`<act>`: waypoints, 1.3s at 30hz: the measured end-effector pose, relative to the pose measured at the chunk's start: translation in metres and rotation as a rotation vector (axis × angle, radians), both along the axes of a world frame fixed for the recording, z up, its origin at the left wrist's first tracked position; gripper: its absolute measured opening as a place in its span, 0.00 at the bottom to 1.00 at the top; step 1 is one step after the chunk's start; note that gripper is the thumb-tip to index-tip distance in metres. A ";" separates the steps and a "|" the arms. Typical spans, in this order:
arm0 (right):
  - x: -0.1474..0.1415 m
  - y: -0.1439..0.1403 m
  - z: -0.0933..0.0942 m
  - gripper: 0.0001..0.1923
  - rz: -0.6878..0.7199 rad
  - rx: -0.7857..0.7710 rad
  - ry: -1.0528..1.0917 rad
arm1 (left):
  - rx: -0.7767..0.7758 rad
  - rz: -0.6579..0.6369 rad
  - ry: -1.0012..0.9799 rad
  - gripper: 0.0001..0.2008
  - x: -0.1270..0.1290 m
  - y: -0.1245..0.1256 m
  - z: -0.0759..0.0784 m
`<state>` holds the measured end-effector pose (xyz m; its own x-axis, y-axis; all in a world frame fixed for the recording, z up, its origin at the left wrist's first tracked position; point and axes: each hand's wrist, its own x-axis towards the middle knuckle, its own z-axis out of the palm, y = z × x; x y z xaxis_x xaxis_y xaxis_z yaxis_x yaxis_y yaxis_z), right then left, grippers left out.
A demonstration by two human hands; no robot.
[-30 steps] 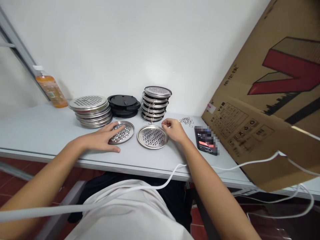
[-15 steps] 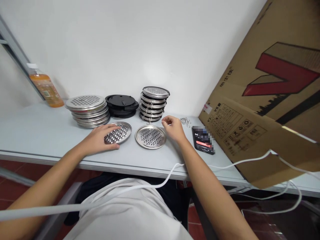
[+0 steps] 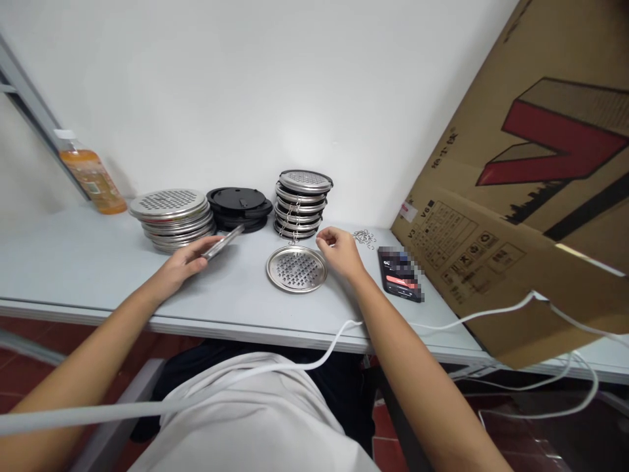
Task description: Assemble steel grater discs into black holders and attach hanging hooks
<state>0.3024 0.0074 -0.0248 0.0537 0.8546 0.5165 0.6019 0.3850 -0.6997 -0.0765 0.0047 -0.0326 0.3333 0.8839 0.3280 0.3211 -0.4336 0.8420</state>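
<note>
Steel disc (image 3: 223,242) (tilted) in left hand (image 3: 184,262).

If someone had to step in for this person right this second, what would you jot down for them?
Left hand: holds one perforated steel disc by its edge, lifted and tilted off the table.
Right hand: fingers curled, beside the flat disc; whether it pinches anything cannot be told.
Behind: plain disc stack, black lids, assembled stack with rings hanging.
Loose rings lie right of the hand.
Both front discs carry no visible ring.
</note>
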 end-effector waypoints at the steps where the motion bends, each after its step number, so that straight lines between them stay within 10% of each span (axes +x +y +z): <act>1: 0.000 0.000 0.000 0.06 0.001 -0.001 0.003 | -0.038 0.000 -0.096 0.40 0.005 -0.004 0.003; 6: -0.003 -0.008 0.002 0.25 0.134 0.031 -0.024 | -0.269 -0.203 -0.698 0.41 0.054 -0.024 0.032; 12: -0.007 -0.017 0.007 0.70 0.490 0.120 -0.217 | -0.594 -0.558 -0.807 0.45 0.115 -0.007 0.042; 20: 0.000 -0.020 0.014 0.71 0.392 0.161 -0.376 | -0.786 -0.730 -0.642 0.47 0.147 0.013 0.036; 33: 0.022 -0.022 0.022 0.70 0.491 -0.120 -0.299 | -0.279 -0.274 -0.202 0.36 0.145 0.029 0.017; 39: 0.025 -0.019 0.016 0.71 0.521 -0.217 -0.300 | 0.082 -0.370 0.252 0.42 0.117 0.038 0.012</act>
